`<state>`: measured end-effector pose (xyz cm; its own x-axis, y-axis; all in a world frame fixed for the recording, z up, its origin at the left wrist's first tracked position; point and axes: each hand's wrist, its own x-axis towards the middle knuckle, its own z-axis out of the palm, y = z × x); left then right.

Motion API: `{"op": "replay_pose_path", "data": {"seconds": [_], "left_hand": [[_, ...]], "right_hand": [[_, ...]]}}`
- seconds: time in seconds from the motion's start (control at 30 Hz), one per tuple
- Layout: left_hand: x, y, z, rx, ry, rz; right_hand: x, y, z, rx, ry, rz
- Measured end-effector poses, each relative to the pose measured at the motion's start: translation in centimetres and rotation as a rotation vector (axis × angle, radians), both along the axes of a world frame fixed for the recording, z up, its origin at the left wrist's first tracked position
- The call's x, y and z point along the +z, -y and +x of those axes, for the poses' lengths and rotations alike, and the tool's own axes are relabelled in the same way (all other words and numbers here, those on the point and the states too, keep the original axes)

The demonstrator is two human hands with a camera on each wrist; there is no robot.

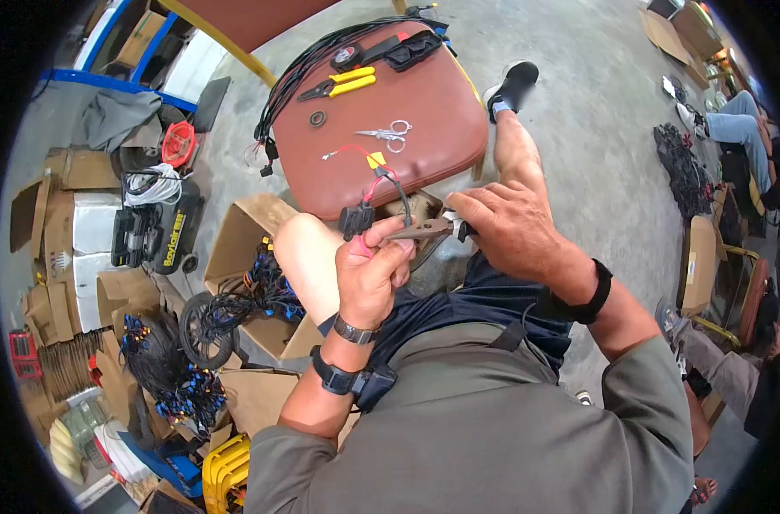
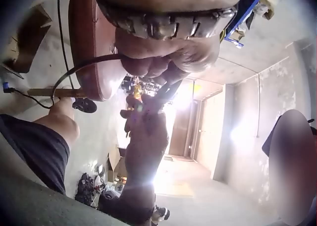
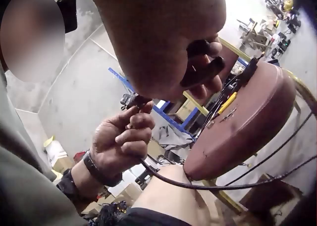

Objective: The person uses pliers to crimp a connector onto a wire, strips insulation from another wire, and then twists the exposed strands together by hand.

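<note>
My left hand (image 1: 369, 270) pinches a wiring lead close to a black plastic connector (image 1: 356, 220), above my lap in the head view. From it a red wire (image 1: 352, 147) with a yellow tag (image 1: 375, 160) and a bare metal terminal reaches over the stool seat. Pliers (image 1: 424, 230) are gripped in my right hand (image 1: 514, 227), their nose right at the left fingertips. The black plier handles (image 3: 205, 72) show under the right palm in the right wrist view. A black cable (image 3: 173, 184) trails from the left hand (image 3: 124, 137). The fingers hide what lies between the plier jaws.
On the brown padded stool (image 1: 321, 184) lie folding scissors (image 1: 393, 135), yellow-handled strippers (image 1: 343, 84), a tape ring (image 1: 318, 119) and a black cable bundle (image 1: 291, 77). Left of my knee stands a cardboard box (image 1: 236, 224) of wiring. Another person sits at far right.
</note>
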<state>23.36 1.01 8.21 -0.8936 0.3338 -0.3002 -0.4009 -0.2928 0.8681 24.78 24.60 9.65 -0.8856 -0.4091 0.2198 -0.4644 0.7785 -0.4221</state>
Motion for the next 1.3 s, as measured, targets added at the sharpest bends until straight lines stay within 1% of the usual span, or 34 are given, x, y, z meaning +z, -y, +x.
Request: {"op": "replay_pose_path", "data": {"seconds": [0.1,0.2,0.37,0.47,0.57,0.67,0.77,0.87,0.97,1.17,1.3], "left_hand": [[0.6,-0.2,0.0,-0.004,0.07,0.071],[1.0,-0.3,0.1,0.019,0.112,0.095],[1.2,-0.7,0.1,0.081,0.145,0.138],[1.0,-0.8,0.0,0.101,0.151,0.16],[1.1,-1.1,-0.1,0.149,0.158,0.165],[1.0,-1.1,-0.3,0.131,0.133,0.149],[1.5,-1.2,-0.4,0.134,0.155,0.223],[1.7,-1.0,-0.4,0.089,0.158,0.239],[1.8,-1.3,-0.4,0.091,0.155,0.289],[2.1,-2.0,-0.2,0.15,0.197,0.353],[2.5,-2.5,-0.1,0.175,0.21,0.292]], "right_hand": [[-1.0,-0.1,-0.2,-0.026,-0.152,0.0],[-1.5,-0.2,-0.7,-0.041,-0.213,0.011],[-1.8,0.2,-0.7,-0.073,-0.227,0.018],[-2.1,1.1,-0.4,-0.111,-0.184,-0.026],[-1.8,1.9,-0.1,-0.125,-0.203,-0.053],[-2.1,2.6,0.2,-0.121,-0.182,-0.059],[-2.6,3.0,0.4,-0.14,-0.178,-0.105],[-2.8,3.2,0.5,-0.188,-0.19,-0.137],[-3.1,3.2,0.4,-0.215,-0.281,-0.097],[-3.2,3.3,-0.1,-0.235,-0.346,-0.046],[-3.0,3.1,-0.5,-0.254,-0.366,-0.008]]}}
